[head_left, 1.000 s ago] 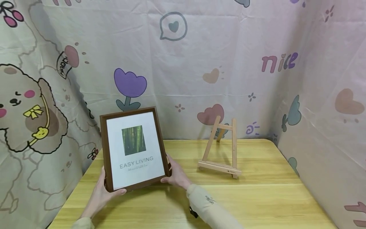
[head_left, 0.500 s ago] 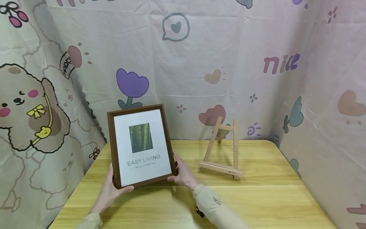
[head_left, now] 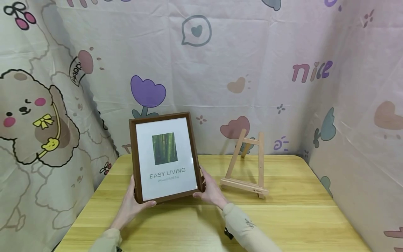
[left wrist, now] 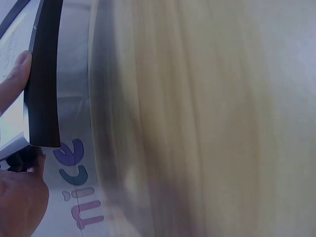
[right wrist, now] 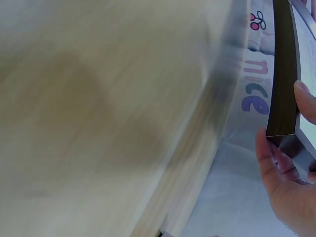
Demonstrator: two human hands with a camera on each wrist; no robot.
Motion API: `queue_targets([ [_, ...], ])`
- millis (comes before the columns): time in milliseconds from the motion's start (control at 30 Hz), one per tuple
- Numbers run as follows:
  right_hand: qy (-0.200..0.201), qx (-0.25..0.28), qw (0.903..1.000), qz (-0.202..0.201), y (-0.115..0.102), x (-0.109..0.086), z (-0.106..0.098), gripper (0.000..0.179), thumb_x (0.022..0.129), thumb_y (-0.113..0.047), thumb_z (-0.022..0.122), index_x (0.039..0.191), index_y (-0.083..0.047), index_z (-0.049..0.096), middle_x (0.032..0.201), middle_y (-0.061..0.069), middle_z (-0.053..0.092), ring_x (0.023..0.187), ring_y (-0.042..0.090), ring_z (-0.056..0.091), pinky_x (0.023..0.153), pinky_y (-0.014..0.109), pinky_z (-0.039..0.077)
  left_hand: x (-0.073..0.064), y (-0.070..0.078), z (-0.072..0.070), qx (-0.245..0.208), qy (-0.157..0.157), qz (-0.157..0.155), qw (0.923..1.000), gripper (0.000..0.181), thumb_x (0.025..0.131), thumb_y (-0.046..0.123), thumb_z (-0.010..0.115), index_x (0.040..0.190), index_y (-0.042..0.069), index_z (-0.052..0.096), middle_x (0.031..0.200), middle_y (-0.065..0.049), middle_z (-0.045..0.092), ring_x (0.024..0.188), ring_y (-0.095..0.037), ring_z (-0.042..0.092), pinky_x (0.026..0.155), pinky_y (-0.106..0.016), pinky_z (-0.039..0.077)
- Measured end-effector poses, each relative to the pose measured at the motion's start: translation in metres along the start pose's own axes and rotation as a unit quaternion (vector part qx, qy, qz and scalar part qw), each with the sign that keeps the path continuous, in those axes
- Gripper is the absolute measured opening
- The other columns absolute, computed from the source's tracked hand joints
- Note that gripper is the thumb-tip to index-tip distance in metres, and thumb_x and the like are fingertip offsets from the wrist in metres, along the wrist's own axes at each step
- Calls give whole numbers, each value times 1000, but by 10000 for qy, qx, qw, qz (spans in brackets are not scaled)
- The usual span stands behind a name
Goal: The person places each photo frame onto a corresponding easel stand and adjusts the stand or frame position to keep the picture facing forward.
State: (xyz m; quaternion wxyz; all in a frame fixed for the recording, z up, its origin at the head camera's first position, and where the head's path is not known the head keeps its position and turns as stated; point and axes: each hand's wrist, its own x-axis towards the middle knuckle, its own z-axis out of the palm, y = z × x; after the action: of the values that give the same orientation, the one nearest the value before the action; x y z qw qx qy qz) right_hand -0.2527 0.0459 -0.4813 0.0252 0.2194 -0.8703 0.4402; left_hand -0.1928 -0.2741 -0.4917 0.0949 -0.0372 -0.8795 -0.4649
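Above table [head_left: 283, 224] left half — picture frame [head_left: 165, 157] lower corners gripped: left hand [head_left: 132, 204] | right hand [head_left: 212, 190] | easel [head_left: 247, 164] near right

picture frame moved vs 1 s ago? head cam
Yes. The picture frame has shifted right, toward the wooden easel, which stays put on the table. The left hand and right hand hold it.

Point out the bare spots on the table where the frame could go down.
Bare wood runs along the near edge of the table, right of the right hand, and right of the easel. It is crowded around the picture frame, held by the left hand.
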Motion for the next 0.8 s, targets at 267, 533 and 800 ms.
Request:
queue_targets([
  [267,108,-89,9999,-75,4,-5,-14,118,71,-11,89,163,-14,15,109,6,64,88,13,58,75,22,53,6,9,10,183,-28,34,9998,143,71,31,92,160,10,-18,167,-29,-6,151,-56,6,117,-75,16],
  [533,143,53,9998,86,10,-10,-28,118,72,-10,89,163,-15,14,108,7,62,90,17,57,70,21,52,13,17,21,160,-30,275,9995,141,71,31,92,160,8,-15,167,-29,-2,151,-55,9,117,-74,18],
  [800,278,40,9994,185,16,-18,-41,118,72,-10,88,163,-19,13,109,8,63,90,17,58,71,21,53,22,24,36,99,-23,541,9985,141,69,30,94,160,3,-10,168,-28,1,153,-52,11,120,-71,19],
])
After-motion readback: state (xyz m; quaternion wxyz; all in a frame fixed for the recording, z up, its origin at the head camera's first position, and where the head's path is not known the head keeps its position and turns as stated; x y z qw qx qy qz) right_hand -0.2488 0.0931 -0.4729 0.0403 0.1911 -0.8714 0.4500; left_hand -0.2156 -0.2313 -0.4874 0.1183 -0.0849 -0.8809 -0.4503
